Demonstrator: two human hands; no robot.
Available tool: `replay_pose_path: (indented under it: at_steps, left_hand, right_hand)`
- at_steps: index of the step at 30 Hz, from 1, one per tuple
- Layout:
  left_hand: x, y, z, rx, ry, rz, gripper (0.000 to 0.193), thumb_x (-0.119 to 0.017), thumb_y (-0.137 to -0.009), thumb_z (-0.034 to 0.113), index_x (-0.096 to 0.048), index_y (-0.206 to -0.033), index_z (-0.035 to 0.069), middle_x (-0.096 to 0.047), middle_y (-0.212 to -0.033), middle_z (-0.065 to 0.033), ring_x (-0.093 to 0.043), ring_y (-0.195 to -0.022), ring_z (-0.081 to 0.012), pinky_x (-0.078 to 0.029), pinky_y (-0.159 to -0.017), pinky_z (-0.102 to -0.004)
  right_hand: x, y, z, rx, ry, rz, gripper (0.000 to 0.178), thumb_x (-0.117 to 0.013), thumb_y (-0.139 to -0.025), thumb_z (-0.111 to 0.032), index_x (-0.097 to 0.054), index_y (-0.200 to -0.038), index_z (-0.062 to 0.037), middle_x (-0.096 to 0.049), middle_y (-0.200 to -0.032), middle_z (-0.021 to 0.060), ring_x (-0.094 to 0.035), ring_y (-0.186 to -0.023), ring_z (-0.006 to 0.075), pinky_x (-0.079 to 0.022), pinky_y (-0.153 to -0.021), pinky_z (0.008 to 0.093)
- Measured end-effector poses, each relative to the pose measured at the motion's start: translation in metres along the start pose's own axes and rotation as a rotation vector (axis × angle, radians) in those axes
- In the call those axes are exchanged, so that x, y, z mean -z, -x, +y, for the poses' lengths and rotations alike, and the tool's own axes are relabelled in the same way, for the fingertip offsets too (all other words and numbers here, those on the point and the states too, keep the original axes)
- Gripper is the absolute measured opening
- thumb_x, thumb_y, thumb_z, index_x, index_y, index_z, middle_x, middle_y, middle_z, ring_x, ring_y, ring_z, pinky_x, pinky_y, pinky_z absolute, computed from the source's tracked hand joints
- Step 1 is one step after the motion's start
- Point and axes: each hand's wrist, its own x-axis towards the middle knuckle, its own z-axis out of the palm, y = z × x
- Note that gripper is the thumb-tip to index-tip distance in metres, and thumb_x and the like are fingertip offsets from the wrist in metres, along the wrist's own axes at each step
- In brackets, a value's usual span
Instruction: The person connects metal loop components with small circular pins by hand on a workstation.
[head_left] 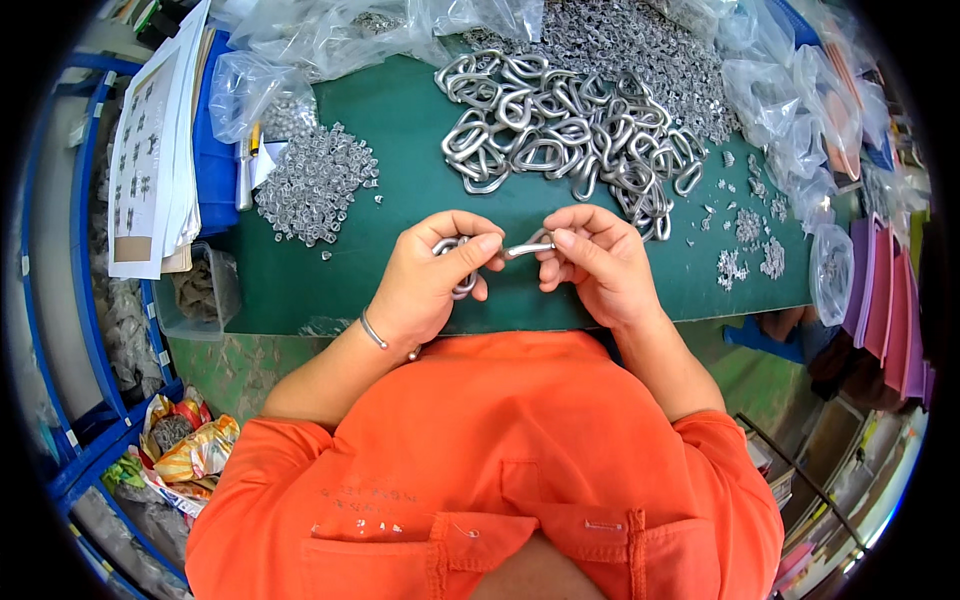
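Observation:
My left hand is closed, with a few bent metal links tucked in its palm. Between my two hands is one silvery metal link, its left end pinched by my left thumb and finger. The thumb and fingertips of my right hand grip its other end; whether a small piece is also there is hidden. Beyond my hands a heap of similar oval links lies on the green table. To the left is a pile of small clear plastic pieces.
More small greyish pieces are heaped at the back among clear bags. Little clusters of clear bits lie at right. Left are a blue bin, printed sheets and a clear tub; pink and purple folders stand far right.

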Motion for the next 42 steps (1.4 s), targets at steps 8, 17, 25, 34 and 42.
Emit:
replay_pose_path:
  at_steps: [8, 17, 25, 34, 42]
  left_hand:
    - [0.004, -0.002, -0.002, 0.229, 0.196, -0.069, 0.025, -0.054, -0.087, 0.019, -0.055, -0.100, -0.002, -0.061, -0.087, -0.0112, -0.062, -0.076, -0.0178, -0.054, -0.055, -0.0258]
    - [0.009, -0.003, 0.002, 0.179, 0.457, -0.082, 0.032, -0.044, -0.090, 0.017, -0.048, -0.111, -0.006, -0.057, -0.101, -0.0202, -0.058, -0.094, -0.0302, -0.055, -0.074, -0.0365]
    - [0.010, -0.002, 0.004, 0.164, 0.585, -0.162, 0.039, -0.040, -0.090, 0.023, -0.044, -0.116, -0.007, -0.051, -0.112, -0.0238, -0.050, -0.107, -0.0378, -0.043, -0.090, -0.0486]
    - [0.003, -0.013, 0.012, 0.182, 0.593, -0.164, 0.025, -0.050, -0.086, 0.009, -0.050, -0.108, -0.001, -0.058, -0.100, -0.0169, -0.060, -0.090, -0.0283, -0.052, -0.076, -0.0420]
    - [-0.055, -0.074, 0.119, 0.058, 0.527, -0.287, 0.025, -0.049, -0.085, 0.013, -0.049, -0.107, -0.001, -0.058, -0.099, -0.0185, -0.059, -0.092, -0.0302, -0.052, -0.075, -0.0463]
  right_hand:
    - [-0.008, 0.003, -0.002, 1.056, 1.150, -0.126, 0.027, -0.064, -0.062, 0.009, -0.061, -0.087, -0.0001, -0.059, -0.091, 0.0126, -0.058, -0.073, 0.0236, -0.048, -0.063, 0.0299]
    - [-0.004, -0.027, -0.024, 1.039, 1.439, -0.040, 0.025, -0.060, -0.064, 0.004, -0.060, -0.088, -0.0021, -0.057, -0.095, 0.0110, -0.054, -0.082, 0.0279, -0.045, -0.071, 0.0358]
    - [0.007, -0.040, -0.022, 0.955, 1.744, 0.039, 0.018, -0.062, -0.068, -0.005, -0.058, -0.085, -0.0054, -0.056, -0.097, 0.0059, -0.052, -0.086, 0.0233, -0.038, -0.071, 0.0351]
    - [-0.003, -0.026, -0.031, 0.842, 1.689, 0.039, 0.026, -0.062, -0.068, -0.009, -0.054, -0.093, -0.0057, -0.050, -0.088, 0.0087, -0.048, -0.082, 0.0275, -0.035, -0.069, 0.0384]
    - [-0.001, -0.002, -0.042, 0.504, 1.035, 0.245, 0.013, -0.066, -0.073, -0.006, -0.056, -0.080, -0.0026, -0.054, -0.070, 0.0066, -0.054, -0.058, 0.0158, -0.042, -0.053, 0.0273]
